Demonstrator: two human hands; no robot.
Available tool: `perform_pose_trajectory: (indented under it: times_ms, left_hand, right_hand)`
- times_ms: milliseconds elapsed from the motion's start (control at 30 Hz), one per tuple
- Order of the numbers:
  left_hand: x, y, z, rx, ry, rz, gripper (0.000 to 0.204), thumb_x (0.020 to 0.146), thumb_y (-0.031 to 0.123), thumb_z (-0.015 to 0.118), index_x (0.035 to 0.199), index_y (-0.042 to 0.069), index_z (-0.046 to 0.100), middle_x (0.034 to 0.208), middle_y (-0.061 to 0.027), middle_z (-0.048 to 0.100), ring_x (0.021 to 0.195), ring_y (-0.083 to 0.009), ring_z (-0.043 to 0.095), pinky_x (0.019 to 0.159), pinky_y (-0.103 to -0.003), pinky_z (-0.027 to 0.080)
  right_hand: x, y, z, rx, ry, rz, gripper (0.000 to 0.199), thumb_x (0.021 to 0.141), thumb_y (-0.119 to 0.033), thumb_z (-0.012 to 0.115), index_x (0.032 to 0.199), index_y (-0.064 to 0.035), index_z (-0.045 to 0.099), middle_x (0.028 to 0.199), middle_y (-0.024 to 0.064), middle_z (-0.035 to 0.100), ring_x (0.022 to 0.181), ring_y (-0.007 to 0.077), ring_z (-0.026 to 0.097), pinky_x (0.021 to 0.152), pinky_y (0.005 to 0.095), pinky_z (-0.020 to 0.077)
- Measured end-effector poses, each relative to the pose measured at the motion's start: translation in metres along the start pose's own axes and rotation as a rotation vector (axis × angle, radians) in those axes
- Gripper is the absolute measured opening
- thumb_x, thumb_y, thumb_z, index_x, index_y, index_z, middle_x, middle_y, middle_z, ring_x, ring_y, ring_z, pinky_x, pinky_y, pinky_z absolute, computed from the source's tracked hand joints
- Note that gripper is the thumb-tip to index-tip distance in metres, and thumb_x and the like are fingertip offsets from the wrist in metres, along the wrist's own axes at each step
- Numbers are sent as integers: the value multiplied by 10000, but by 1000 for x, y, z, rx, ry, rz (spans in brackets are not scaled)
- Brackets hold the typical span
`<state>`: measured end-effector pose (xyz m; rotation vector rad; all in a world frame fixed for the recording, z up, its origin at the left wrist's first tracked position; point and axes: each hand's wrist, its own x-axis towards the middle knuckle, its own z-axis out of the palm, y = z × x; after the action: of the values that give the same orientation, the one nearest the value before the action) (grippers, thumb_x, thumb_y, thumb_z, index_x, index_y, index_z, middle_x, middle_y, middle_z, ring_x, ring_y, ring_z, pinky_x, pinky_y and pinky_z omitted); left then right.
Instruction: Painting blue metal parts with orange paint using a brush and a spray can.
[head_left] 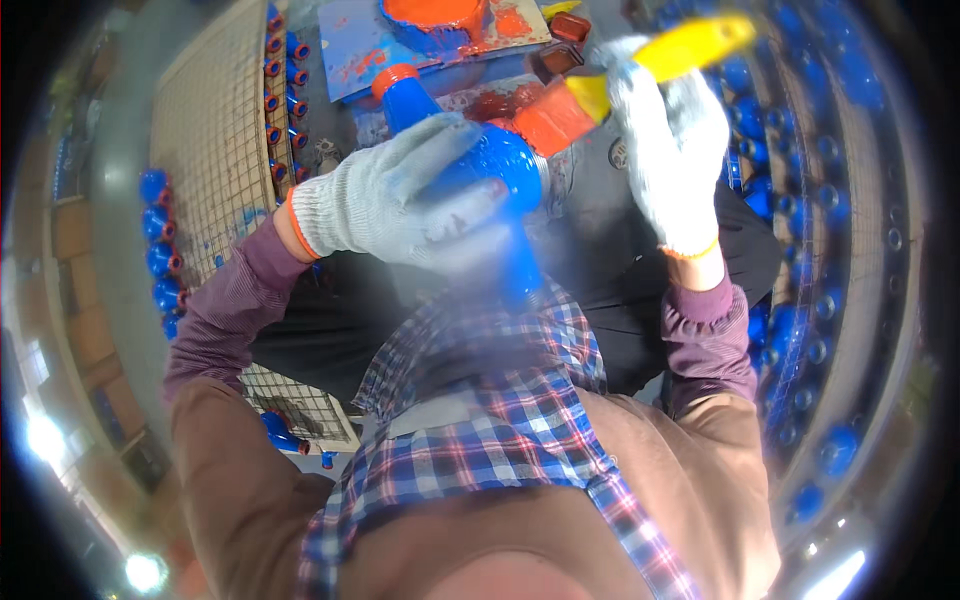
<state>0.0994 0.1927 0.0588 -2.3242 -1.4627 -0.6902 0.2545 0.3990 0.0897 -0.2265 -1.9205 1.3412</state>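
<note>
Up near the middle of the view, our left hand (385, 205) in a grey-white knit glove is wrapped round a blue bottle-shaped piece (490, 165), fingers closed over its body, so the piece sits in the palm and sticks out both ways: an orange-rimmed neck (393, 78) pointing up-left past the fingers, a narrower blue end hanging down toward our chest (that lower end is blurred). Our right hand (668, 150), gloved the same, is closed on the yellow handle (690, 45) of a brush, handle end poking out above the fist to the upper right. Brush head (552, 118), loaded with orange paint, lies against the upper right side of the blue piece, touching it just beside our left fingertips. So the piece is between both hands, held by the left, brushed by the right.

Beyond the hands, on the worktop, a blue paint-smeared board (350, 55) carries a blue bowl of orange paint (435, 15), near the brush. Two small dark-red tins (560, 45) sit just right of the board. Left of us a wire mesh rack (215, 140) has blue pieces with orange ends lined along its edges (280, 90). More blue pieces (800, 300) fill racks on the right (too blurred to count).
</note>
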Motion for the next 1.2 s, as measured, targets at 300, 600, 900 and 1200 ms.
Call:
perform_pose_trajectory:
  times_ms: [300,600,900,1200]
  left_hand:
    - [0,1,-9,30,-13,102,472,727,288,758,1162,262,578,1247,-93,470,1069,-451,556,775,-509,591]
    - [2,-9,-15,47,-171,307,442,764,336,727,1150,238,536,1215,-28,457,1084,-429,526,749,-486,612]
    - [-10,-8,-5,-7,-18,22,479,713,208,756,1167,242,606,1217,-138,505,1081,-432,537,846,-548,541]
    - [14,49,30,-165,367,-924,930,560,214,922,1321,25,422,1190,-151,553,1081,-266,575,931,-395,488]
  right_hand:
    - [8,18,1,-571,-99,-152,250,839,-43,642,1090,-38,636,937,141,646,762,263,636,649,332,520]
    - [41,48,43,-165,-385,196,341,946,-362,584,969,-27,641,734,150,615,706,280,617,600,356,492]
    - [-5,4,11,-303,-93,-192,276,818,-29,700,1088,-8,646,975,139,687,835,249,674,712,312,535]
    - [-54,-2,2,52,92,-75,245,769,28,674,1011,-5,657,968,126,656,819,258,644,706,308,513]
